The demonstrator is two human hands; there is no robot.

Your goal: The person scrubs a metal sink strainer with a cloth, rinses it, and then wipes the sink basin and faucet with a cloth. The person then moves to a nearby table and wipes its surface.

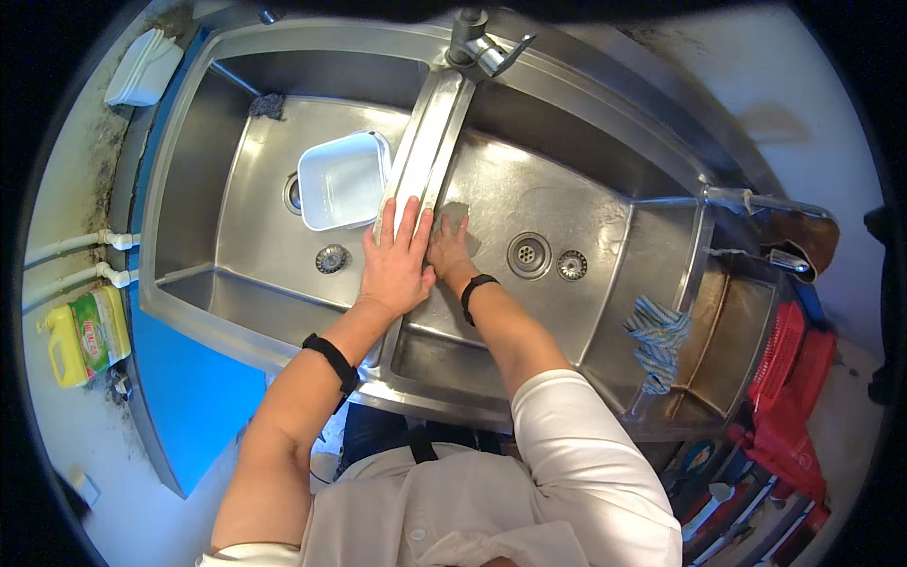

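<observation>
My left hand rests on the steel divider between two sink basins. Its fingers are apart and nothing is in it. On the other side, my right hand reaches down into the right basin, close against the divider's side wall. I see its fingers spread; part of the palm is hidden. A white plastic tub stands in the left basin, beside the divider and just beyond my left fingertips. A metal strainer basket lies on that basin's floor, left of my left hand.
A drain and another strainer basket are in the right basin. A striped cloth drapes over its right side. The faucet rises behind the divider. A dark scrubber sits in the left basin's far corner.
</observation>
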